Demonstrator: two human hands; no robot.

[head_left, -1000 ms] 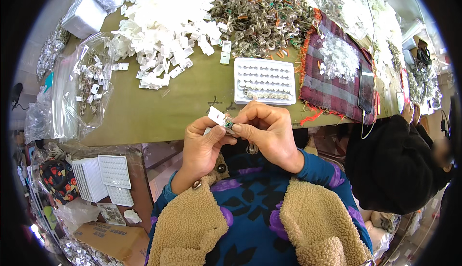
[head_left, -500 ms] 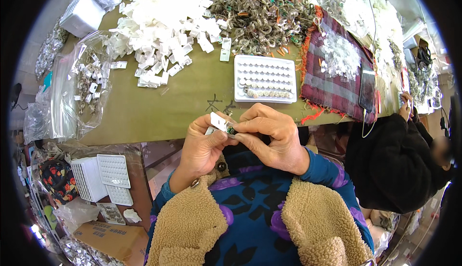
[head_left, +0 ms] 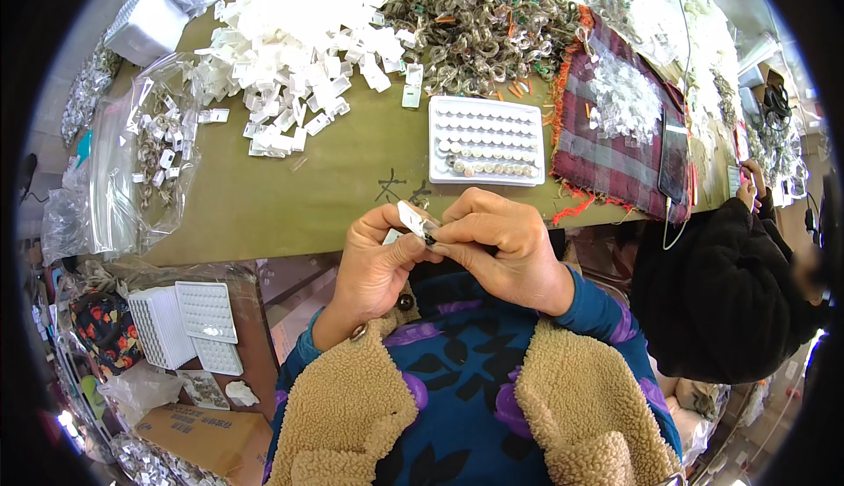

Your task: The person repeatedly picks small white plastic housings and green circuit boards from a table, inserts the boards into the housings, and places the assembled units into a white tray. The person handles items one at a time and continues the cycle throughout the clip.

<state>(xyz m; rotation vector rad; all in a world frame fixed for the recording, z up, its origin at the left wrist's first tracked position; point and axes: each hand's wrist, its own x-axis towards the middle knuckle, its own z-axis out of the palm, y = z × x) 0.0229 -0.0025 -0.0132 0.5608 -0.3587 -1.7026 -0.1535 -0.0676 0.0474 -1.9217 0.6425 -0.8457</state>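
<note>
Over the near edge of the table, my left hand [head_left: 374, 262] is closed around a small white plastic casing [head_left: 411, 217], which stands tilted with a flap-like part raised. My right hand [head_left: 505, 240] meets it from the right, its thumb and index finger pinched at a tiny dark part on the casing. The fingertips hide most of that part, so its kind does not show. Just beyond the hands lies a white tray [head_left: 440, 176] with rows of small round silvery discs [head_left: 488, 138].
Loose white plastic casings [head_left: 290, 81] are heaped at the back, beside a pile of coiled clear-grey cords [head_left: 475, 29]. To the right are a plaid cloth [head_left: 607, 174], a phone [head_left: 674, 160] on a cable, and another person [head_left: 725, 301]. A plastic bag [head_left: 110, 187] of parts lies left.
The white casing has turned in my left hand, its raised part now leaning more to the right. Both hands stay together in nearly the same spot. The other person's hand has shifted slightly.
</note>
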